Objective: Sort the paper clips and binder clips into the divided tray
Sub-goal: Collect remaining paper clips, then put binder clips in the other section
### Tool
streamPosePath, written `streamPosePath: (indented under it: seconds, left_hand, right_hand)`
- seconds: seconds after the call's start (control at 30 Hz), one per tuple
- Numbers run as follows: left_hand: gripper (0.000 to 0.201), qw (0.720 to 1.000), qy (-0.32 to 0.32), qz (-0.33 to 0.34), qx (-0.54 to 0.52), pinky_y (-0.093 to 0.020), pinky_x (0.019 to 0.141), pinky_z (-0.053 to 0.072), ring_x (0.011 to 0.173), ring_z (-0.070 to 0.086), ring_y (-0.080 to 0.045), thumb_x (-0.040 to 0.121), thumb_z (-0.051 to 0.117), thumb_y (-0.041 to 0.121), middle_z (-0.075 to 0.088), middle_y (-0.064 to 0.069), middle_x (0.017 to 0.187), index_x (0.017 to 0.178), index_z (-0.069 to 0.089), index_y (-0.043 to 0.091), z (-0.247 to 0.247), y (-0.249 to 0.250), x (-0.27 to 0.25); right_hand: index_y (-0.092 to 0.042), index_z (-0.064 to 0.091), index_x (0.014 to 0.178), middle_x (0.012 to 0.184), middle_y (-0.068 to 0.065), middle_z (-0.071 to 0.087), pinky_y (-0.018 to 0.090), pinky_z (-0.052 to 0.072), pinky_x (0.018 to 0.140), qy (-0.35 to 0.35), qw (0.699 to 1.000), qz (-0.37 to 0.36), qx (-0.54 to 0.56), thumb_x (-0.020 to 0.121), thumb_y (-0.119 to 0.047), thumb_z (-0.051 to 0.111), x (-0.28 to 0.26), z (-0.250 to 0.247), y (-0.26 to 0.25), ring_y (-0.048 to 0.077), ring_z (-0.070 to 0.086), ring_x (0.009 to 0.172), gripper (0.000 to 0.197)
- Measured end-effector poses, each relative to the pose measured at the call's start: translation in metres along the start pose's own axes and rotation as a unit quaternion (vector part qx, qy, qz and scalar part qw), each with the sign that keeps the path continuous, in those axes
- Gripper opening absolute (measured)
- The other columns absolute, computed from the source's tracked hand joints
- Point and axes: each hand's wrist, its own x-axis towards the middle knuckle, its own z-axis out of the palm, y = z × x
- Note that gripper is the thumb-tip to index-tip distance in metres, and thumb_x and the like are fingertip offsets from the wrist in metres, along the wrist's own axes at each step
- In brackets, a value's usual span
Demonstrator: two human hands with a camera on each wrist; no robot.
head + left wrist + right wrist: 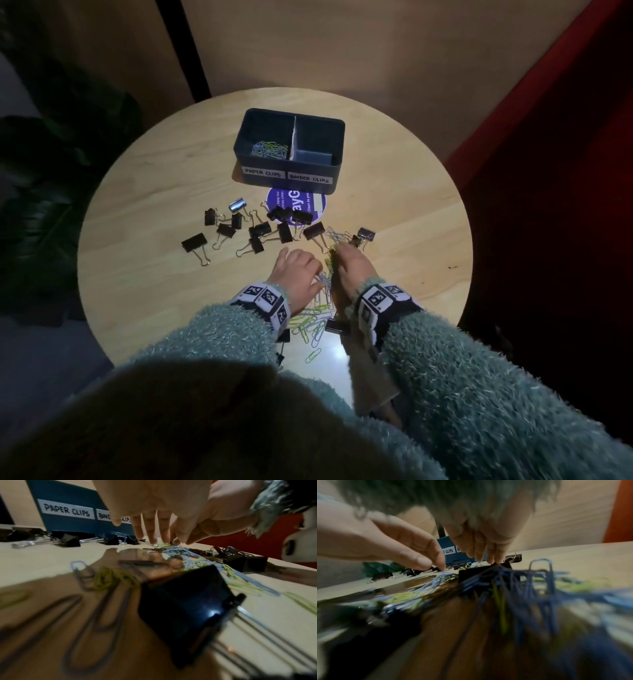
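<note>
A dark blue divided tray (239, 161) stands at the back of the round table, labelled PAPER CLIPS on the left and BINDER CLIPS on the right. Coloured paper clips (270, 149) lie in its left compartment; its right one looks bare. A loose heap of paper clips (310, 322) lies at the near edge. My left hand (298, 270) and right hand (352, 267) stand side by side over it, fingers pointing down. The left fingertips (152, 540) touch clips, and so do the right fingertips (489, 559). Several black binder clips (255, 229) are scattered mid-table.
A round purple sticker (308, 202) lies in front of the tray. One binder clip (337, 325) sits by my right wrist, and another (185, 608) under my left wrist. Dark plant leaves (51, 192) are off the table's left, a red surface (565, 137) to the right.
</note>
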Motion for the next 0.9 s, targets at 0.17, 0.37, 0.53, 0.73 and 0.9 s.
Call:
streamPosePath:
  seconds: [0.17, 0.37, 0.53, 0.73, 0.9]
  left_hand:
    - [0.061, 0.999, -0.028, -0.045, -0.012, -0.047, 0.118, 0.006, 0.144, 0.016, -0.022, 0.092, 0.047, 0.045, 0.02, -0.001, 0.155, 0.145, 0.026, 0.024, -0.001, -0.015, -0.009]
    - [0.063, 0.981, -0.025, -0.178, -0.077, -0.046, 0.11, 0.032, 0.136, 0.027, -0.027, 0.09, 0.054, 0.039, 0.022, -0.007, 0.151, 0.145, 0.025, 0.03, -0.019, -0.048, -0.037]
    - [0.056, 0.97, -0.082, -0.215, -0.075, -0.04, 0.093, 0.047, 0.121, 0.038, -0.024, 0.086, 0.053, 0.04, 0.037, -0.007, 0.132, 0.137, 0.034, 0.028, -0.017, -0.051, -0.051]
    - [0.083, 0.973, -0.063, -0.182, -0.124, -0.04, 0.098, 0.045, 0.128, 0.033, -0.023, 0.081, 0.063, 0.043, 0.028, -0.006, 0.142, 0.147, 0.016, 0.03, -0.008, -0.028, -0.048]
    - [0.079, 0.992, -0.077, -0.073, -0.069, -0.047, 0.112, 0.029, 0.14, 0.018, -0.024, 0.086, 0.06, 0.038, 0.012, 0.002, 0.155, 0.148, 0.012, 0.036, 0.002, -0.018, -0.043]
  right_hand:
    - [-0.013, 0.019, 0.148, 0.158, 0.004, 0.016, 0.046, 0.021, 0.117, -0.08, 0.99, 0.027, -0.113, 0.097, -0.019, 0.04, 0.033, -0.004, -0.001, 0.029, 0.017, 0.144, 0.055]
    - [-0.019, 0.053, 0.128, 0.132, 0.005, 0.055, 0.043, 0.038, 0.102, 0.002, 0.986, 0.046, -0.161, 0.092, -0.009, 0.042, 0.01, -0.002, 0.013, 0.027, 0.045, 0.121, 0.039]
    - [-0.017, 0.057, 0.126, 0.126, 0.006, 0.058, 0.037, 0.04, 0.102, -0.046, 0.994, -0.031, -0.089, 0.093, -0.015, 0.048, -0.012, 0.02, -0.009, 0.025, 0.047, 0.115, 0.034]
    - [-0.015, 0.063, 0.109, 0.117, 0.008, 0.056, 0.039, 0.041, 0.103, 0.049, 0.99, 0.132, 0.02, 0.091, -0.02, 0.056, -0.008, 0.006, -0.004, 0.026, 0.049, 0.113, 0.02]
    - [-0.013, 0.049, 0.121, 0.118, 0.014, 0.047, 0.043, 0.044, 0.094, 0.042, 0.95, 0.298, -0.088, 0.089, -0.025, 0.056, -0.018, -0.013, 0.027, 0.029, 0.047, 0.109, 0.035]
